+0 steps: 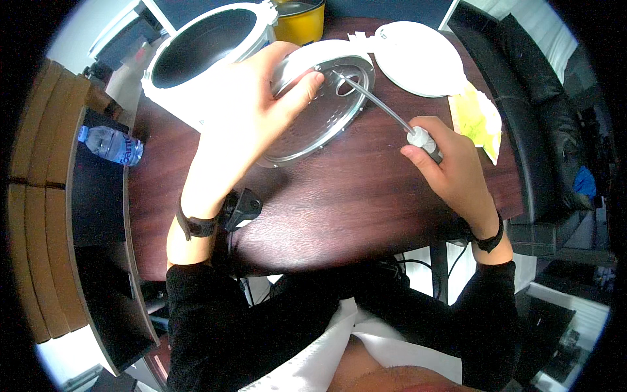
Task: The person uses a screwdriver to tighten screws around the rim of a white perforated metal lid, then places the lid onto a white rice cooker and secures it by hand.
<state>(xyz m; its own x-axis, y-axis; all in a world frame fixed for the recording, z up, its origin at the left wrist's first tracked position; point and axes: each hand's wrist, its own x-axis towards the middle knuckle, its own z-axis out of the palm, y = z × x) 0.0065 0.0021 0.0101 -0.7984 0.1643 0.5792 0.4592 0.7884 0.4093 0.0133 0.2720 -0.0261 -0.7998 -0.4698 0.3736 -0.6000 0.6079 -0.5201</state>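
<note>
My left hand (261, 108) grips a round white lid by its edge, thumb on the perforated metal inner face (326, 121). The lid is tilted up above the table, and its metal side shows. A screwdriver (386, 110) with a clear and dark handle is in my right hand (454, 166), fingers wrapped round the handle. Its shaft points up and left, the tip at the lid beside a round opening. Whether the tip sits in a screw is too small to tell. Beyond my left hand stands a white rice cooker body (175, 108), uncovered, its inside dark.
A white oval cover (421, 60) lies at the far right of the brown table (339, 209), beside a yellow-and-white packet (478, 121). A yellow pot (302, 26) stands at the back. On the left are a water bottle (112, 145) and cardboard boxes (39, 248); a black sofa (532, 72) is at right.
</note>
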